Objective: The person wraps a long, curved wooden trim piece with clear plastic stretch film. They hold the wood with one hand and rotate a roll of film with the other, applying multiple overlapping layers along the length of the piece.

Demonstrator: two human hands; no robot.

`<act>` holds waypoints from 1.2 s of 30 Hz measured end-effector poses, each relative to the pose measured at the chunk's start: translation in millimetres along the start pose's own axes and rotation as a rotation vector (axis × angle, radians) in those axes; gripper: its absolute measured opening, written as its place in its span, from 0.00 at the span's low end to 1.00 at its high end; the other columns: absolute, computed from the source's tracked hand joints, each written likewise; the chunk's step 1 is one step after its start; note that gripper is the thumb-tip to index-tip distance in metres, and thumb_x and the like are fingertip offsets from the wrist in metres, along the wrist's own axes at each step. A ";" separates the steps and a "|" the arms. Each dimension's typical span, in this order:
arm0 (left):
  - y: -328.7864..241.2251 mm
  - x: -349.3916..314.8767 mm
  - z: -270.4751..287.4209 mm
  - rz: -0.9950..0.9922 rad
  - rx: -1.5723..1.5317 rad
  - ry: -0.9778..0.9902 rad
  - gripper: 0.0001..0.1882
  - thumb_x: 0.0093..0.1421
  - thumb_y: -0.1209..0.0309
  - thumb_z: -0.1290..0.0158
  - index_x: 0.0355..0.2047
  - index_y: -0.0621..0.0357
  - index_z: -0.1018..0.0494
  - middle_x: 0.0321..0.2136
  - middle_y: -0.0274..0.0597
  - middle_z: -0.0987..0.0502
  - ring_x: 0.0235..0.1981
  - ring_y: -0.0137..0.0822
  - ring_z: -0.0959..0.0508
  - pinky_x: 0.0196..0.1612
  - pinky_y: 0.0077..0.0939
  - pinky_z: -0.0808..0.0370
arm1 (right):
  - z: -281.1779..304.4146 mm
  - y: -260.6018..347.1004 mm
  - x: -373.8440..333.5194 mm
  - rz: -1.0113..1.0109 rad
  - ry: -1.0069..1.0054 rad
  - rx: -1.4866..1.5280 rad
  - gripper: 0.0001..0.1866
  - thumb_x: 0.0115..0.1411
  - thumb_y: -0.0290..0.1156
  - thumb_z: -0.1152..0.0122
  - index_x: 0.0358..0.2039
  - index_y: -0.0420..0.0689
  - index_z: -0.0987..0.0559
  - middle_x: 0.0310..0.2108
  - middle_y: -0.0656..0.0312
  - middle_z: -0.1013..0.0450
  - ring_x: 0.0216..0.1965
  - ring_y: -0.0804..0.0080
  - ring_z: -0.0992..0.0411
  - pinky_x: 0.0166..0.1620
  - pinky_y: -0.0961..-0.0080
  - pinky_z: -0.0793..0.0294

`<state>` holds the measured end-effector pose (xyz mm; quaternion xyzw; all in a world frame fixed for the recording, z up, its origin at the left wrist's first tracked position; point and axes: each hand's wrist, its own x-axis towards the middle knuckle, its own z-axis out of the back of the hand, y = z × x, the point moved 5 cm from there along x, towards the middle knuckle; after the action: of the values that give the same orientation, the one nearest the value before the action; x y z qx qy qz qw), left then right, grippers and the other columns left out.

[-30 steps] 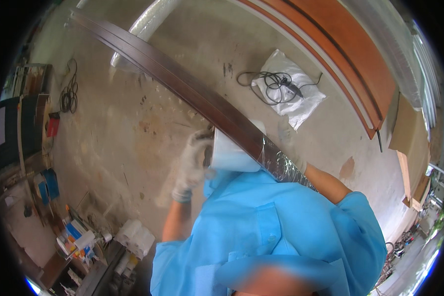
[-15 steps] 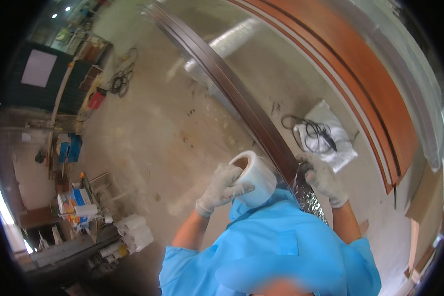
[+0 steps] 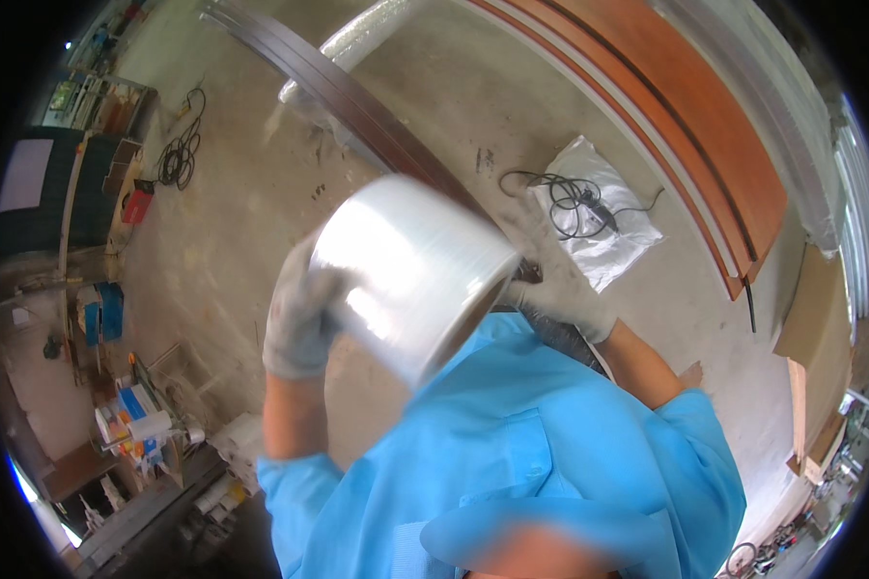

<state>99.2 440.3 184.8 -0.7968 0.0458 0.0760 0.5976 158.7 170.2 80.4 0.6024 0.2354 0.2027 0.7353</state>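
Note:
In a pale work glove, my left hand [image 3: 297, 314] grips a large roll of clear stretch film [image 3: 410, 270]. The roll is raised and tilted in front of my chest, its hollow core end turned to the lower right. Behind it runs a long dark brown profile strip [image 3: 348, 96], slanting from the far left toward my body. My gloved right hand [image 3: 572, 301] is closed around the near part of that strip, where shiny film covers it. The roll hides the middle of the strip and the right hand's fingertips are partly out of sight.
A white sack [image 3: 589, 183] with a coiled black cable [image 3: 579, 212] lies on the floor ahead right. Orange-brown panels [image 3: 714, 125] stand along the right. A film-wrapped bundle [image 3: 357, 39] lies farther off. At lower left is a cluttered bench [image 3: 135, 511].
My left hand has raised the film roll upward and left, across the strip and closer to the camera. My right hand stays at the strip's near part. The whole view has shifted slightly.

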 end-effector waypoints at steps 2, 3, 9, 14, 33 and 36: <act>-10.2 32.6 -26.9 0.123 -0.001 0.152 0.38 0.60 0.53 0.37 0.59 0.75 0.29 0.45 0.47 0.19 0.44 0.32 0.20 0.45 0.21 0.24 | -0.3 -8.3 -1.1 -0.113 -0.050 0.342 0.54 0.49 0.29 0.21 0.72 0.37 0.42 0.65 0.53 0.34 0.65 0.65 0.34 0.67 0.67 0.33; -19.7 48.8 -45.3 -0.056 0.216 0.222 0.33 0.63 0.55 0.39 0.58 0.73 0.27 0.45 0.46 0.19 0.44 0.31 0.20 0.45 0.21 0.24 | -1.4 -12.5 -3.0 -0.160 -0.075 0.501 0.51 0.50 0.28 0.22 0.71 0.38 0.41 0.62 0.56 0.32 0.62 0.69 0.31 0.63 0.68 0.28; 9.5 115.9 -114.6 0.288 -0.010 0.396 0.24 0.70 0.55 0.43 0.52 0.67 0.23 0.43 0.41 0.17 0.43 0.29 0.17 0.47 0.26 0.20 | 15.5 -12.7 -14.3 0.107 -0.191 0.696 0.43 0.55 0.33 0.23 0.68 0.39 0.35 0.62 0.59 0.30 0.61 0.70 0.30 0.60 0.70 0.25; 30.3 126.3 -120.4 0.306 0.047 0.482 0.26 0.71 0.51 0.44 0.51 0.65 0.21 0.42 0.41 0.17 0.43 0.31 0.18 0.48 0.27 0.20 | 48.4 -35.9 -9.5 0.111 -0.326 0.612 0.33 0.59 0.28 0.29 0.65 0.41 0.28 0.53 0.60 0.22 0.54 0.71 0.24 0.56 0.70 0.23; 28.8 102.2 -105.5 -0.539 1.239 0.265 0.44 0.42 0.49 0.26 0.56 0.59 0.26 0.51 0.52 0.22 0.59 0.56 0.27 0.61 0.49 0.29 | 45.7 -79.6 6.8 0.028 -0.625 0.763 0.24 0.66 0.24 0.38 0.62 0.38 0.28 0.51 0.57 0.22 0.51 0.70 0.22 0.53 0.73 0.21; 36.8 113.0 -127.5 -0.436 1.193 0.273 0.38 0.50 0.51 0.31 0.56 0.62 0.27 0.48 0.58 0.22 0.53 0.61 0.23 0.55 0.49 0.25 | 41.1 -56.5 0.8 0.054 -0.661 0.529 0.28 0.65 0.26 0.36 0.64 0.37 0.31 0.55 0.54 0.25 0.55 0.67 0.25 0.58 0.71 0.24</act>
<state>212.8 309.6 165.1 -0.3217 -0.0071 -0.1878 0.9280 184.5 127.3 31.6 0.8089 0.0150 -0.0495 0.5857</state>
